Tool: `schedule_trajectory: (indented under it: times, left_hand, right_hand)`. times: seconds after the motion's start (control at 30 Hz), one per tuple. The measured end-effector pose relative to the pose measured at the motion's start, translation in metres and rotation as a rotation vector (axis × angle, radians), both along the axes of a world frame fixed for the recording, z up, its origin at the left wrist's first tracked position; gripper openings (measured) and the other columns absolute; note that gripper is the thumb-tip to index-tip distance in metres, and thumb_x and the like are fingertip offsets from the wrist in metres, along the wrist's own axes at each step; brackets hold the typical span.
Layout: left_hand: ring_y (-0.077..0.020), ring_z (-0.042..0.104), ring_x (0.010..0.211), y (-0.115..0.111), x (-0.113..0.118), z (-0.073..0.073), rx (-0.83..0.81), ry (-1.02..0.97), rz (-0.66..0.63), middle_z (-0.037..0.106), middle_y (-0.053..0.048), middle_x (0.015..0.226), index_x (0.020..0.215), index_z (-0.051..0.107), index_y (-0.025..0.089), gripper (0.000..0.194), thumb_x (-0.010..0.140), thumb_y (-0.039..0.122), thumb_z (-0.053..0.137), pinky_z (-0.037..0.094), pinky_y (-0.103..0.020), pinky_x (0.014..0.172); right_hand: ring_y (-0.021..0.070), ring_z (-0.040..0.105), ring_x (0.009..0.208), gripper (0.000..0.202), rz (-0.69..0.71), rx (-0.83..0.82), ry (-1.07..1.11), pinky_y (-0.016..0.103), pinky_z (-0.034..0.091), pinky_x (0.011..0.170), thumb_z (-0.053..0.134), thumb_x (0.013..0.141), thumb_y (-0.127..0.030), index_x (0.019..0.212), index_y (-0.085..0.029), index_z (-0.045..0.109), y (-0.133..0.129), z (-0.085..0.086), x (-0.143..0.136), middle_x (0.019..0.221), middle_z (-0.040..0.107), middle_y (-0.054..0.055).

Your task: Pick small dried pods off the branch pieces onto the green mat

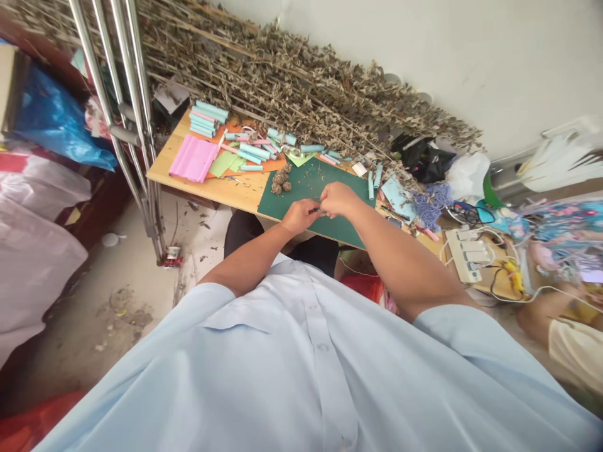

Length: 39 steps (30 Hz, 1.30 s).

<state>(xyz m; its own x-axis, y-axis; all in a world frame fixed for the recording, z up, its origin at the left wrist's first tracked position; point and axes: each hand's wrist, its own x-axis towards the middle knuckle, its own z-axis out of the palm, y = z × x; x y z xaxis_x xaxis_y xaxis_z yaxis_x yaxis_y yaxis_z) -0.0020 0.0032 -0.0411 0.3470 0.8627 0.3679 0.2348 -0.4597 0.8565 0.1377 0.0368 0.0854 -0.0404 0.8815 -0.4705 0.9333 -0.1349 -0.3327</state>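
Note:
My left hand point(300, 216) and my right hand point(338, 199) meet over the near part of a green cutting mat point(308, 179). The fingers of both are closed in a pinch around something small and dark, too small to make out. Beyond my left hand, a few brown, rough, dried clumps point(281, 179) lie on the mat. Loose crumbs are scattered near them.
Rolled blue and pink paper tubes point(254, 150) and a pink sheet point(194, 158) cover the wooden table's point(164, 150) left side. Dried plant stalks point(282, 81) lie behind. Metal crutches point(127, 113) stand left; a power strip point(466, 254) and purple yarn point(432, 204) lie right.

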Motion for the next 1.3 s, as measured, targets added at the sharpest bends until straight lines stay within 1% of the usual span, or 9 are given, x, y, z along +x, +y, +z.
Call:
schedule_trajectory:
  times: [0.17, 0.3, 0.37, 0.5, 0.67, 0.87, 0.97, 1.07, 1.3]
  left_hand:
    - [-0.0159, 0.069, 0.083, 0.000, 0.002, -0.001, -0.003, 0.015, 0.028, 0.077, -0.007, 0.092, 0.102, 0.081, 0.016, 0.016, 0.092, 0.028, 0.078, 0.054, -0.027, 0.081]
    - [-0.0160, 0.069, 0.083, -0.002, 0.002, -0.001, 0.005, 0.012, 0.040, 0.079, -0.008, 0.097, 0.103, 0.081, 0.017, 0.018, 0.091, 0.029, 0.079, 0.055, -0.028, 0.083]
    - [-0.0161, 0.070, 0.084, -0.003, 0.001, 0.001, 0.003, 0.006, 0.036, 0.079, -0.009, 0.099, 0.105, 0.081, 0.017, 0.020, 0.092, 0.031, 0.079, 0.055, -0.028, 0.083]
    - [-0.0173, 0.071, 0.087, -0.004, 0.000, 0.003, 0.024, -0.003, 0.018, 0.079, -0.009, 0.097, 0.105, 0.082, 0.017, 0.021, 0.093, 0.034, 0.078, 0.055, -0.029, 0.085]
    - [-0.0181, 0.071, 0.090, -0.005, -0.001, 0.003, 0.040, 0.000, 0.017, 0.079, -0.009, 0.098, 0.105, 0.082, 0.018, 0.022, 0.095, 0.036, 0.075, 0.055, -0.031, 0.088]
    - [-0.0172, 0.069, 0.086, -0.006, -0.002, 0.002, 0.088, -0.035, -0.001, 0.077, -0.008, 0.092, 0.105, 0.082, 0.017, 0.026, 0.100, 0.038, 0.068, 0.053, -0.029, 0.083]
    - [-0.0169, 0.069, 0.086, -0.005, -0.002, 0.000, 0.105, -0.042, -0.002, 0.077, -0.008, 0.092, 0.106, 0.082, 0.017, 0.026, 0.100, 0.037, 0.066, 0.053, -0.029, 0.082]
    - [-0.0163, 0.068, 0.085, -0.005, -0.001, -0.002, 0.111, -0.057, 0.007, 0.077, -0.008, 0.092, 0.107, 0.081, 0.016, 0.026, 0.100, 0.034, 0.065, 0.053, -0.028, 0.082]
    - [-0.0151, 0.063, 0.077, -0.004, -0.001, -0.004, 0.116, -0.063, 0.034, 0.071, -0.006, 0.080, 0.085, 0.077, 0.014, 0.027, 0.100, 0.032, 0.063, 0.050, -0.027, 0.076]
  right_hand:
    - [0.0256, 0.071, 0.053, 0.047, -0.277, -0.005, 0.234, 0.034, 0.060, 0.048, 0.086, 0.064, -0.007, 0.107, -0.017, 0.070, -0.011, 0.006, 0.014, 0.054, 0.067, 0.001]
    - [0.0199, 0.072, 0.059, 0.034, -0.374, 0.114, 0.410, 0.028, 0.060, 0.050, 0.079, 0.072, -0.008, 0.103, -0.017, 0.069, -0.033, 0.012, 0.026, 0.071, 0.073, 0.003]
    - [0.0166, 0.071, 0.059, 0.026, -0.361, 0.145, 0.456, 0.026, 0.059, 0.051, 0.076, 0.075, -0.009, 0.099, -0.017, 0.069, -0.045, 0.006, 0.032, 0.078, 0.074, 0.004]
    - [0.0136, 0.070, 0.063, 0.018, -0.345, 0.214, 0.524, 0.025, 0.060, 0.059, 0.071, 0.079, -0.013, 0.097, -0.017, 0.070, -0.063, -0.021, 0.041, 0.080, 0.073, 0.002]
    - [0.0151, 0.072, 0.073, 0.022, -0.359, 0.394, 0.621, 0.029, 0.062, 0.072, 0.068, 0.082, -0.022, 0.103, -0.018, 0.070, -0.072, -0.042, 0.037, 0.083, 0.072, 0.000]
    - [0.0163, 0.072, 0.085, 0.034, -0.168, 0.556, 0.470, 0.032, 0.059, 0.086, 0.063, 0.087, -0.023, 0.120, -0.019, 0.068, -0.072, -0.042, 0.021, 0.096, 0.076, 0.003]
    - [0.0190, 0.072, 0.086, 0.033, -0.020, 0.659, 0.375, 0.035, 0.059, 0.088, 0.061, 0.090, -0.021, 0.122, -0.020, 0.069, -0.071, -0.046, 0.021, 0.098, 0.077, 0.005]
    - [0.0250, 0.073, 0.099, 0.030, 0.160, 0.782, 0.189, 0.039, 0.056, 0.095, 0.057, 0.096, -0.021, 0.122, -0.020, 0.072, -0.075, -0.050, 0.025, 0.107, 0.079, 0.010]
    - [0.0276, 0.068, 0.106, 0.040, 0.456, 0.816, -0.118, 0.036, 0.053, 0.089, 0.045, 0.102, -0.016, 0.134, -0.015, 0.069, -0.092, -0.041, 0.026, 0.109, 0.079, 0.014]
